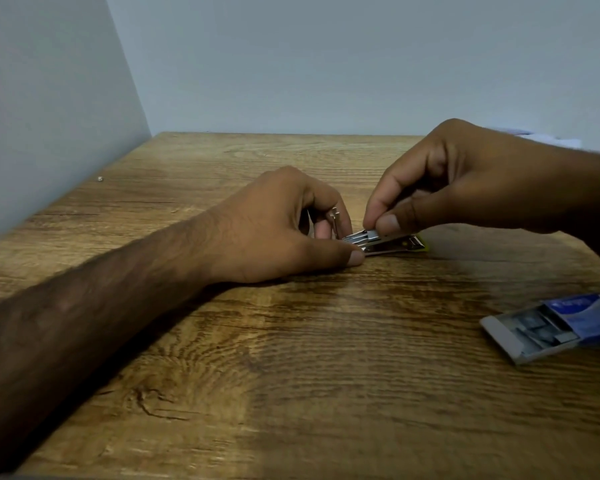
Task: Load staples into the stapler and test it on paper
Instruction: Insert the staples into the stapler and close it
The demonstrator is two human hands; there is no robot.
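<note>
A small metal stapler (pixel 394 244) with a yellow-green edge lies on the wooden table (pixel 291 358) at centre right, its magazine exposed. My left hand (pixel 281 226) grips its rear end, thumb pressed at the base, and a metal part stands up between the fingers. My right hand (pixel 465 181) comes in from the right and pinches a short strip of staples (pixel 369 234) between thumb and forefinger, right over the stapler's channel. Whether the strip sits in the channel is hidden by the fingertips.
An open blue and white staple box (pixel 555 327), its tray slid partly out, lies near the right edge. White paper (pixel 548 138) shows at the far right behind my right hand. Grey walls close the table's left and back sides. A tiny object (pixel 100 179) lies by the left wall.
</note>
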